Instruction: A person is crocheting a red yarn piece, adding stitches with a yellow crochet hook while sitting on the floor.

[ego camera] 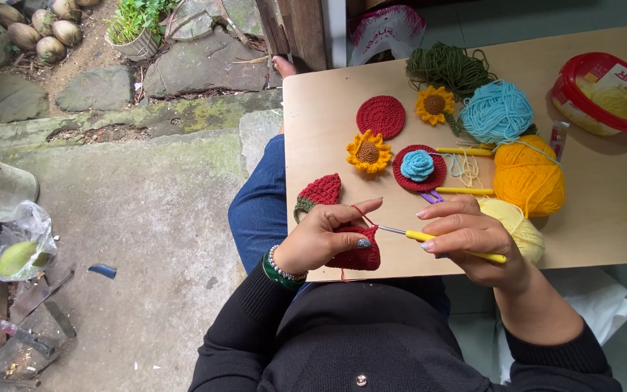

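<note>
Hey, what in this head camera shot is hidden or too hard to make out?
- Tip of the yellow-handled crochet hook: buried in the dark red crochet piece, head view.
- Most of that piece: covered by the left hand.
- Rear of the hook handle: under the right hand.
- Pale yellow yarn ball: partly behind the right hand.
- Contents of the red-rimmed plastic tub: blurred through the lid.
- Purple object: mostly hidden, too small to identify.

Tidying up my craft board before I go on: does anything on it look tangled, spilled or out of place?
Little stands out. Only the loose pale yarn lies in a small tangle between the two spare yellow hooks, beside the orange yarn ball. The crocheted flowers lie flat, and the red-lidded tub is shut.
</note>
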